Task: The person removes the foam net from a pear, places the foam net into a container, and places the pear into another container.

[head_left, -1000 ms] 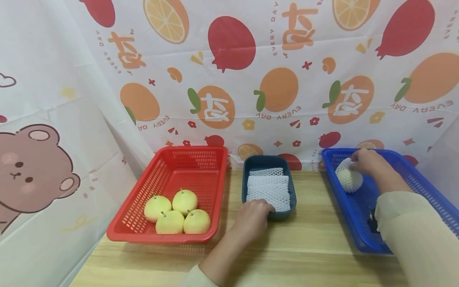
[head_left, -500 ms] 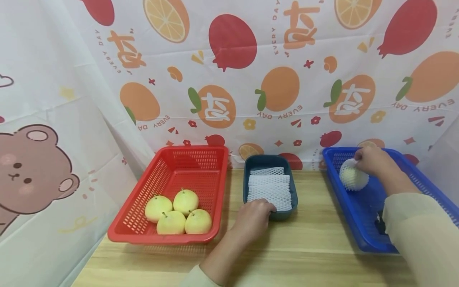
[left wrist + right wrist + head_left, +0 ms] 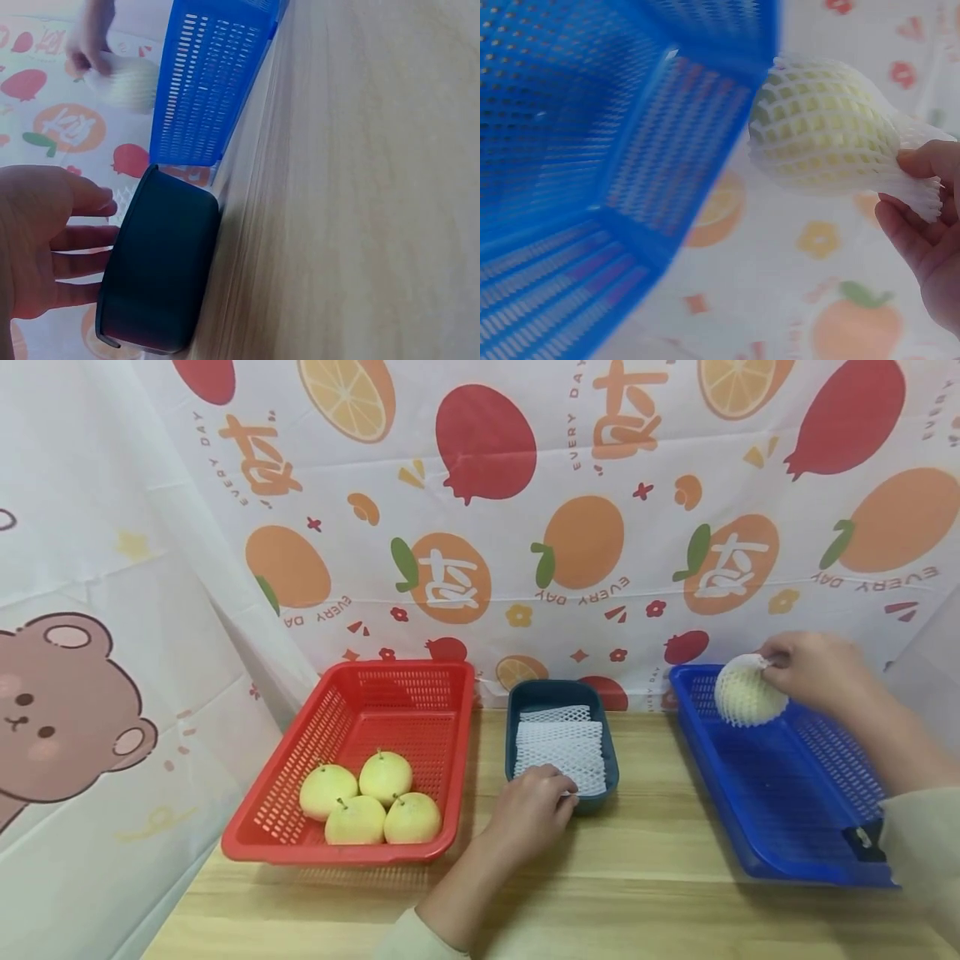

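Note:
My right hand (image 3: 817, 668) pinches the gathered end of a white foam net sleeve (image 3: 832, 124) with a pale yellow-green pear inside it. The netted pear (image 3: 750, 691) hangs over the back left part of the blue basket (image 3: 750, 827). At the front of a small dark green box (image 3: 525, 693), my left hand (image 3: 528, 814) reaches over the rim. Its thumb and index finger pinch the edge of a foam net (image 3: 562, 747) from the stack inside. The left wrist view shows the other fingers fairly straight behind the box's rim.
A red basket (image 3: 247, 827) on the left holds several bare yellow pears (image 3: 386, 777) at its front. A small black object (image 3: 864, 842) is at the blue basket's front right. All stand on a wooden table (image 3: 637, 893) before a fruit-print cloth (image 3: 510, 560).
My right hand has lifted the netted pear up out of the blue basket and slightly rightward. The left hand stays at the green box, its fingertips now at a net's edge.

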Demonstrator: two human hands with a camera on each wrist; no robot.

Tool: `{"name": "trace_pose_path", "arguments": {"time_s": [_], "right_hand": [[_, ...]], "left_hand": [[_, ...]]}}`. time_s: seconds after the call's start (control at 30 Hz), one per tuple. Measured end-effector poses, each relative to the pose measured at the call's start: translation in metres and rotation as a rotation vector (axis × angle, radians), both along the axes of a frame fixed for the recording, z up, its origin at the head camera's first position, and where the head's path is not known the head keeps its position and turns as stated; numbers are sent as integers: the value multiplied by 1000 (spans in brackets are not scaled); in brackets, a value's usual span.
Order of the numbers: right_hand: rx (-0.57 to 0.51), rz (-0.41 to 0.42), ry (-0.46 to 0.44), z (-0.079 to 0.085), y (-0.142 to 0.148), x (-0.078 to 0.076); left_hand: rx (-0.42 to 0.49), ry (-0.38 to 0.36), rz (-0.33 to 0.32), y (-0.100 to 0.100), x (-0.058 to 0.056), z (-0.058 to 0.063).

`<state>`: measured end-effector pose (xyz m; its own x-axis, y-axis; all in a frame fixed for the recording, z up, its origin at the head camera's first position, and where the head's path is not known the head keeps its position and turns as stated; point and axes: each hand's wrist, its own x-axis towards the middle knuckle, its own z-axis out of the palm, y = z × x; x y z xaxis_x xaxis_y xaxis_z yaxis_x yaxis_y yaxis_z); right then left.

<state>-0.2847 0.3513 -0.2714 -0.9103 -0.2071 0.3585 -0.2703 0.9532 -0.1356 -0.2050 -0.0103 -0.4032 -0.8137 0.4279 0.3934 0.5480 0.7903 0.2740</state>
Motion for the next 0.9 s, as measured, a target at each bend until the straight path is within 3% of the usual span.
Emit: {"name": "trace_pose_path", "arguments": {"time_s": [0.2, 0.43, 0.57, 0.73, 0.9], "right_hand": [[-17, 87, 133, 14, -26, 35], [-7, 288, 249, 4, -63, 68], [-45, 331, 141, -6, -87, 85], [-115, 376, -28, -24, -120, 100], [-198, 470, -119, -48, -145, 103]], "left_hand": [[41, 14, 9, -3, 5, 8], [138, 23, -13, -7, 14, 19], [190, 0, -65, -10, 21, 24], [298, -155, -188, -14, 31, 33], [342, -259, -273, -22, 35, 38]]}}
